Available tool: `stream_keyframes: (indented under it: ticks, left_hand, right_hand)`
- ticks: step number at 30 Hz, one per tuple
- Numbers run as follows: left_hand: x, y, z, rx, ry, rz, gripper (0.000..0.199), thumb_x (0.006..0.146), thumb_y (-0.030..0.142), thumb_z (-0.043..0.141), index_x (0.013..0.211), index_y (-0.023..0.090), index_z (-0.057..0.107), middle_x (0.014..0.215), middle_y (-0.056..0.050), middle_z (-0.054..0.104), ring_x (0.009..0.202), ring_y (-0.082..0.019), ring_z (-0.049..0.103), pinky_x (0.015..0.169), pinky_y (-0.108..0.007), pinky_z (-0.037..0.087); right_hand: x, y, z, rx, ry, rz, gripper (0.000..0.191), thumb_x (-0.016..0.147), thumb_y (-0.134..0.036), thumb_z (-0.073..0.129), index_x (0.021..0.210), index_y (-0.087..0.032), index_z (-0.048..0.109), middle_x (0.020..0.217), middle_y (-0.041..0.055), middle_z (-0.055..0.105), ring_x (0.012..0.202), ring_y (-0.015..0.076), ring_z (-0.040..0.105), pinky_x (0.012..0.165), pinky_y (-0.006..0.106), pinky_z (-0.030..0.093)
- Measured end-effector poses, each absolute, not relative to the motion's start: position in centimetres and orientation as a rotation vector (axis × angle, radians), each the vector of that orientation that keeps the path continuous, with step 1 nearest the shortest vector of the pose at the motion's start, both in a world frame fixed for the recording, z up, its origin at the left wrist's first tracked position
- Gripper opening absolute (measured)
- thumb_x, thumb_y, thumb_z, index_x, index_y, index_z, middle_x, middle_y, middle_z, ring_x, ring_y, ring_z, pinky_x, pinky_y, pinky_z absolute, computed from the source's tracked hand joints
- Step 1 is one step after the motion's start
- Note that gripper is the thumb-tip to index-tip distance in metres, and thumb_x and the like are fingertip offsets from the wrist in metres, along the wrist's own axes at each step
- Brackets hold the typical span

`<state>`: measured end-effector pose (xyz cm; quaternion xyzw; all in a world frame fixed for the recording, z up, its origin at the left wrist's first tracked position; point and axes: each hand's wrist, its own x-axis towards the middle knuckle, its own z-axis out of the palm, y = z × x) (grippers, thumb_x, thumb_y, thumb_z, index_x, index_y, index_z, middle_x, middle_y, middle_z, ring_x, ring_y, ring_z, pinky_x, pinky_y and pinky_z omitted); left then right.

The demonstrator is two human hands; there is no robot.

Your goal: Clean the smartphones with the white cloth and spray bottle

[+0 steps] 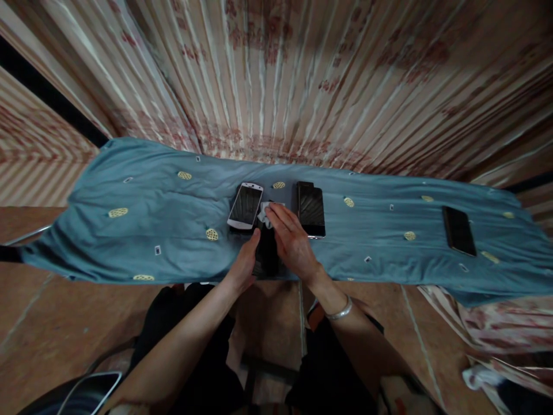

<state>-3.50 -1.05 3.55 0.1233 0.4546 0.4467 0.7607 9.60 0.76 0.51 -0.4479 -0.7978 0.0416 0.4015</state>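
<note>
A black phone [265, 253] lies between my hands near the front edge of the cloth-covered table. My left hand [244, 264] is closed on its left side, thumb along the edge. My right hand [296, 245], with a silver bangle on the wrist, pinches a crumpled white wipe [265, 214] against the phone's upper part. Just beyond my left hand rests a white-framed phone [246, 204] with a dark screen, apparently on top of another dark item. Right of my right hand, a dark phone [311, 213] overlaps another dark device behind it.
Farther right on the blue patterned cloth [173, 213] lies another dark phone [459, 230]. A pleated curtain [276, 86] hangs behind the table. At the lower left, a white-edged object with a cable [97, 386] sits on a dark round surface.
</note>
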Motion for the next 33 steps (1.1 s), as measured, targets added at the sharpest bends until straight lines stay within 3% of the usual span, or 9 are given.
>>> stream_keyframes:
  ticks: [11,15,25,33]
  left_hand:
    - [-4.2,-0.5,4.2,0.172,0.946,0.907,0.046,0.107,0.033,0.034,0.133,0.012,0.065,0.101,-0.010,0.081,0.093,-0.023,0.077,0.088,-0.037,0.062]
    - [-4.3,-0.5,4.1,0.175,0.941,0.898,0.045,0.105,0.039,0.041,0.133,0.012,0.065,0.102,-0.011,0.080,0.089,-0.024,0.078,0.083,-0.037,0.063]
    - [-3.5,-0.9,2.9,0.226,0.938,0.943,0.039,0.104,0.032,0.045,0.123,0.013,0.073,0.105,-0.010,0.081,0.108,-0.025,0.074,0.101,-0.038,0.056]
    - [-3.5,-0.8,3.3,0.261,0.981,0.951,0.037,0.102,0.031,0.048,0.119,0.012,0.075,0.104,-0.011,0.081,0.114,-0.026,0.072,0.106,-0.037,0.052]
  right_hand:
    - [10.6,1.6,-0.4,-1.249,-1.951,0.149,0.054,0.098,-0.007,0.035,0.147,-0.019,0.055,0.143,0.0130,0.062,0.140,0.0242,0.051,0.119,0.051,0.045]
    - [10.7,1.7,-0.5,-1.266,-1.926,0.143,0.053,0.097,-0.007,0.035,0.144,-0.018,0.058,0.142,0.0140,0.063,0.137,0.0249,0.053,0.117,0.052,0.046]
    - [10.1,1.2,0.1,-1.188,-1.951,0.118,0.054,0.098,-0.008,0.036,0.147,-0.018,0.054,0.143,0.0145,0.061,0.139,0.0259,0.051,0.117,0.053,0.046]
    - [9.8,0.8,0.6,-1.195,-1.995,0.118,0.051,0.098,-0.007,0.036,0.143,-0.017,0.058,0.143,0.0139,0.062,0.138,0.0246,0.052,0.116,0.049,0.047]
